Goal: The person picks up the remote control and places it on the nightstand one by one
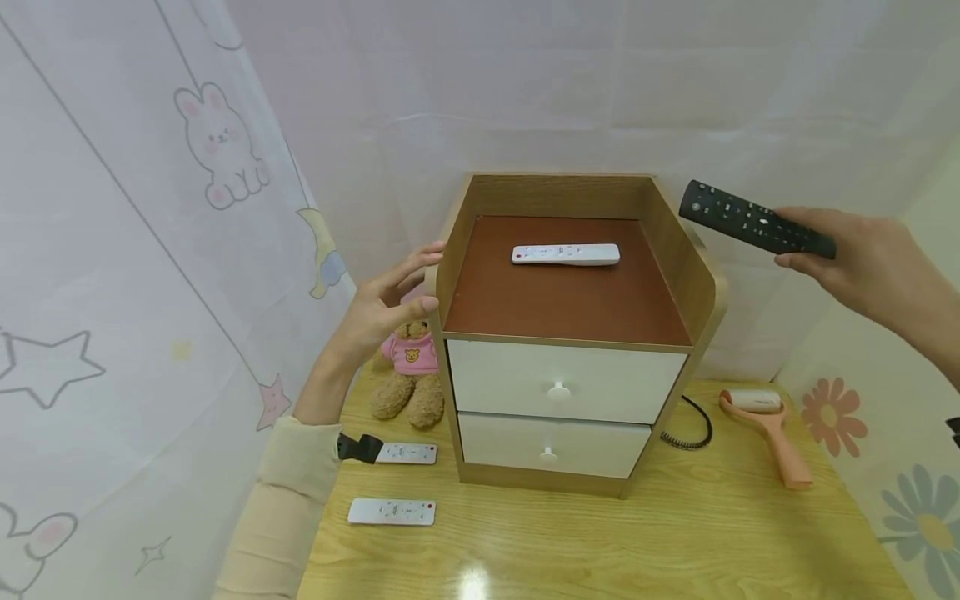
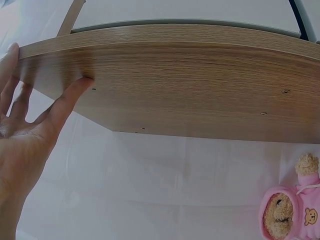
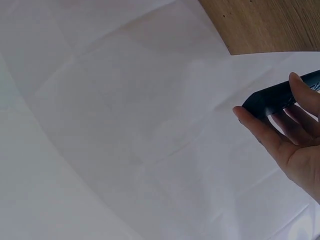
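Note:
My right hand [image 1: 870,258] grips a black remote control [image 1: 750,218] by one end, held up in the air at the right of the cabinet; the right wrist view shows the remote's end [image 3: 270,100] between thumb and fingers. My left hand [image 1: 382,308] rests against the left side panel of the small wooden cabinet [image 1: 442,292], fingers spread. In the left wrist view the thumb and fingertips [image 2: 82,85] touch that panel [image 2: 190,90] near its edge. A white remote control [image 1: 566,254] lies on the cabinet's brown top.
Two white drawers [image 1: 570,379] with round knobs face me. A teddy bear [image 1: 412,379] in pink sits left of the cabinet. Two white remotes lie on the table, one the nearer remote [image 1: 392,512]. An orange lint roller [image 1: 772,429] and a black coiled cord [image 1: 693,437] lie right.

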The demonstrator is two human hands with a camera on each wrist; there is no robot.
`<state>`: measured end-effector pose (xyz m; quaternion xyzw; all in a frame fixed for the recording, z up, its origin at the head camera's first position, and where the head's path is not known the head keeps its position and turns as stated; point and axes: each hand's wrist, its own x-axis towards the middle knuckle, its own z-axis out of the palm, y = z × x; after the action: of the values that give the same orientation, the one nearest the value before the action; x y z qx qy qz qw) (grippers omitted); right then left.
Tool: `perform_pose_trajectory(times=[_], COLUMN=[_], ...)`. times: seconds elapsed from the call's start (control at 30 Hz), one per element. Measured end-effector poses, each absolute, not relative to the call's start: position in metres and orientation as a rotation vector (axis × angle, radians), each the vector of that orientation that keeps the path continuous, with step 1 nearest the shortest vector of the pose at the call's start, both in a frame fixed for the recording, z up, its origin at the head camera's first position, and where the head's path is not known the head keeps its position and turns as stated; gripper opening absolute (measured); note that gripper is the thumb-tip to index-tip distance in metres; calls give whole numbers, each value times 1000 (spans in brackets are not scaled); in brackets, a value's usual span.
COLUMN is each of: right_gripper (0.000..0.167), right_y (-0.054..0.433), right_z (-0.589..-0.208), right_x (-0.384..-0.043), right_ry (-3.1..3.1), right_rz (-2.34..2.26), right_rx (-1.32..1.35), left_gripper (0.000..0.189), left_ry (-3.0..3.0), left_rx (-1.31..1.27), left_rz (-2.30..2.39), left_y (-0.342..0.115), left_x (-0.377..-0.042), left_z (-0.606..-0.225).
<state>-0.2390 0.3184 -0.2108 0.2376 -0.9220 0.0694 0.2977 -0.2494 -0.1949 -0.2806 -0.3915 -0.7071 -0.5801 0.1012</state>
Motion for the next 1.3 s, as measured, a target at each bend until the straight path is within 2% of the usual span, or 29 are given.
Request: perform_pose_trajectory(times=[0.53, 0.7, 1.3], right_gripper=[55, 53, 51], right_y=[268, 248, 183], right_z=[-176, -168, -168], right_x=[-251, -253, -275], right_ry=[-2553, -2535, -2780], right_rz=[129, 146, 60], right_rx=[754, 842, 998], left_gripper=[52, 54, 52], left_ry=[-2074, -2067, -2098], left_rx=[-1154, -1162, -1136], left_rz=[-1737, -1735, -1698], left_y=[-196, -201, -197], left_x=[-251, -260, -251], left_z=[-283, -291, -281])
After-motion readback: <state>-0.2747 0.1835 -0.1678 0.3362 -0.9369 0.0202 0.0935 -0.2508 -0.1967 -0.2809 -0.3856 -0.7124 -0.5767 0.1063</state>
